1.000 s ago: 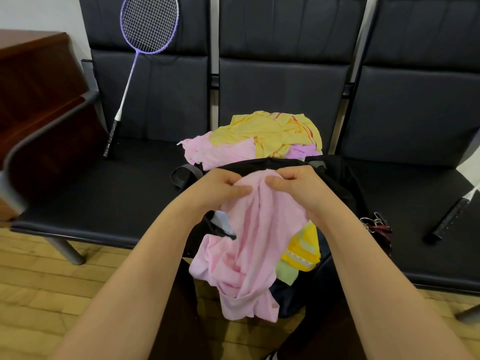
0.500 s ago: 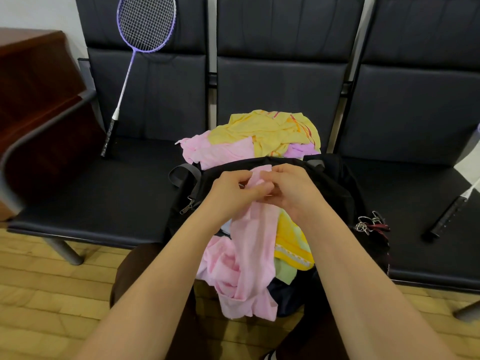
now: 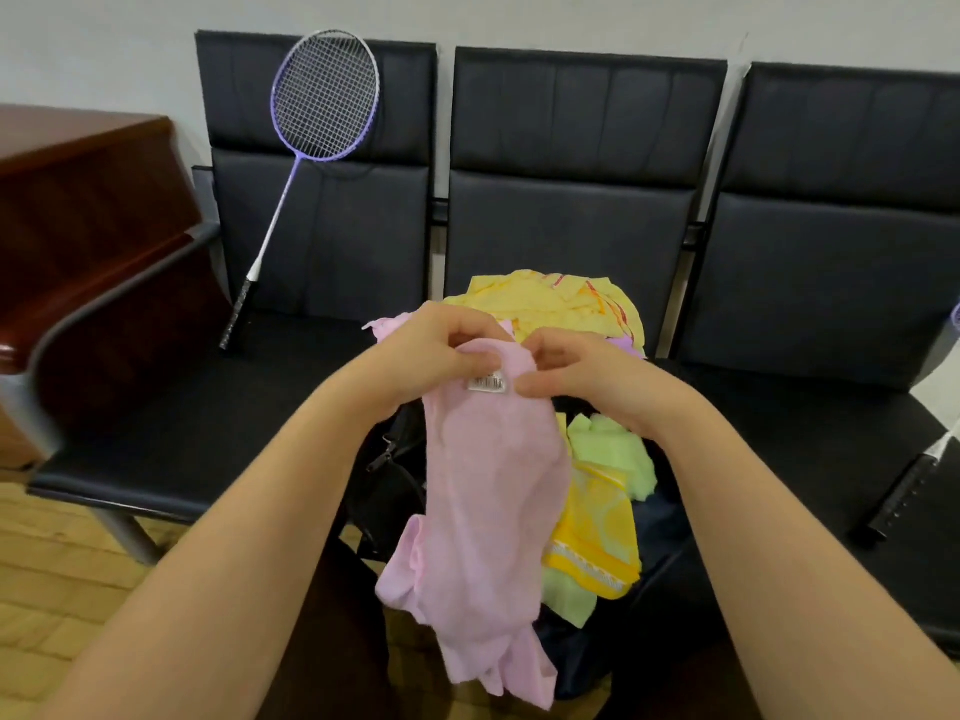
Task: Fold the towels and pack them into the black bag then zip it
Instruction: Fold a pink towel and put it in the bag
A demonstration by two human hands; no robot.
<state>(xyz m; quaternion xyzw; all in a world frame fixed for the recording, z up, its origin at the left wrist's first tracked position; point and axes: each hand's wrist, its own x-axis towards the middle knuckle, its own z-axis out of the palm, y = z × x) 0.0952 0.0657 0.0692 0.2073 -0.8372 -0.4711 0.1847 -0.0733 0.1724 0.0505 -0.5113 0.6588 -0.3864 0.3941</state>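
Towel (image 3: 493, 485), pink, hangs over bag (image 3: 389, 491) on middle seat. Both hands, left (image 3: 441, 350) and right (image 3: 566, 371), pinch its top edge by the label. Soft, light, limp; I'd grip corners to fold.

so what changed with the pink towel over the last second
Both hands, left hand and right hand, lifted the pink towel higher off the black bag and regripped its top edge; a barcode label now shows. The racket and yellow towel pile stayed.

Pink towel (image 3: 488, 491), yellow towel (image 3: 592, 532), black bag (image 3: 387, 491), purple racket (image 3: 322, 96).
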